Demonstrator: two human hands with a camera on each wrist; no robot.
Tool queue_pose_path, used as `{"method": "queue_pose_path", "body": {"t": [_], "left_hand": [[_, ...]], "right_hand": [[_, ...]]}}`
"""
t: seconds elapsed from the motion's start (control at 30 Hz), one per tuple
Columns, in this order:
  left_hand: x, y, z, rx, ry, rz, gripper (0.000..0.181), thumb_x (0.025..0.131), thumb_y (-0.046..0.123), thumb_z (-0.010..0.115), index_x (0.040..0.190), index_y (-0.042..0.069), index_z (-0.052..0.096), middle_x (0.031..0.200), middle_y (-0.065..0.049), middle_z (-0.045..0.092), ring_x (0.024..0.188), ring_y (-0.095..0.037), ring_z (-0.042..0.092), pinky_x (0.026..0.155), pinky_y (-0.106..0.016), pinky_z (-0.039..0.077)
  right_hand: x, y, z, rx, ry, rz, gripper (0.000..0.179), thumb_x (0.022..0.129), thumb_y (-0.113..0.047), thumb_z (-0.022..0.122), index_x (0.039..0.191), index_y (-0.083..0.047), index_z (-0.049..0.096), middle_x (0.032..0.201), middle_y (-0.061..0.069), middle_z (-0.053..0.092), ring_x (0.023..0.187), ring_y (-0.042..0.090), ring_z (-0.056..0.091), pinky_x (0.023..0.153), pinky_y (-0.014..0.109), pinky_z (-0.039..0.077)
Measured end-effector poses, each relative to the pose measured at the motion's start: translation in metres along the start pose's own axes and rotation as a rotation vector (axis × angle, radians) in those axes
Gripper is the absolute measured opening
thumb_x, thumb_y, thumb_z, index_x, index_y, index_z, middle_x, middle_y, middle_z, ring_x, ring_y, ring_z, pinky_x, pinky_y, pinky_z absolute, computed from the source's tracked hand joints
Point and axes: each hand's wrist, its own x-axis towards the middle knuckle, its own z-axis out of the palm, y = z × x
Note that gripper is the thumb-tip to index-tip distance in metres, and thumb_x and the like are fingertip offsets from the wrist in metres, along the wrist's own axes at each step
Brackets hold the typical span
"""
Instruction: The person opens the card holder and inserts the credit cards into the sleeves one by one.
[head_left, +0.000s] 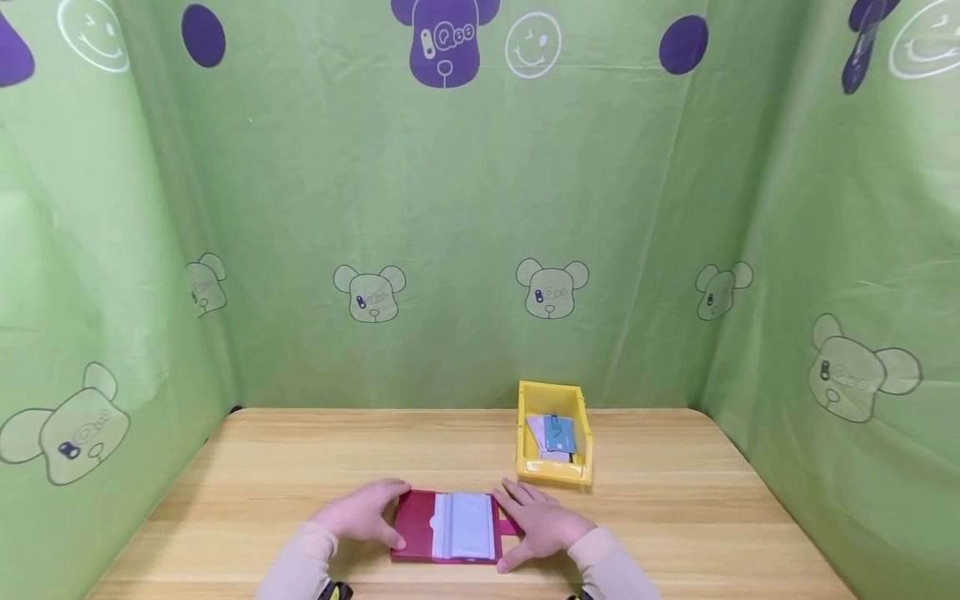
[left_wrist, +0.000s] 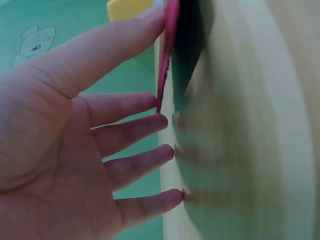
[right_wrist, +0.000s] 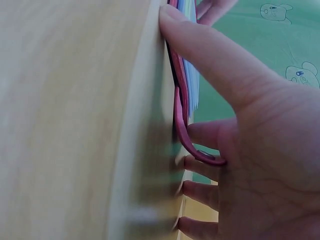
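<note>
A red card holder (head_left: 414, 527) lies spread on the wooden table, its clear plastic sleeves (head_left: 472, 525) stacked on the right half. My left hand (head_left: 367, 512) spans its left end. That thumb rests on the red cover, and the index fingertip is at the cover's far edge; the other fingers stretch toward the tabletop. At the right end is my right hand (head_left: 546, 525), thumb by the near corner and fingers spread at the far one. A pink-red strap (right_wrist: 186, 137) with a metal snap curves from the holder against the right palm.
Behind the holder, to the right, stands a yellow bin (head_left: 555, 477) with a blue card (head_left: 559, 433) and pale purple cards (head_left: 536, 427) inside. Green patterned curtains (head_left: 465, 200) enclose the back and both sides of the table (head_left: 315, 450).
</note>
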Motion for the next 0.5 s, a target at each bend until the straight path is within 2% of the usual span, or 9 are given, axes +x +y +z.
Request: {"method": "queue_pose_path", "body": {"t": [0.2,0.5], "left_hand": [[-0.007,0.003,0.006,0.028,-0.057,-0.056,0.100,0.064,0.027,0.087,0.144,-0.007,0.038,0.152,-0.027,0.036,0.142,-0.046,0.032,0.117,-0.062,0.027],[-0.007,-0.001,0.012,0.000,-0.053,-0.056,0.102,0.063,0.026,0.087,0.145,-0.007,0.036,0.155,-0.026,0.032,0.144,-0.046,0.026,0.118,-0.062,0.024]], "right_hand": [[-0.002,-0.001,0.000,0.002,-0.002,0.001,0.109,0.069,-0.059,0.077,0.153,-0.011,0.028,0.161,0.018,0.023,0.147,0.043,0.022,0.118,0.063,0.023],[-0.004,-0.001,-0.003,-0.009,0.000,0.004,0.108,0.068,-0.058,0.078,0.153,-0.011,0.030,0.160,0.017,0.026,0.147,0.042,0.025,0.118,0.061,0.025]]}}
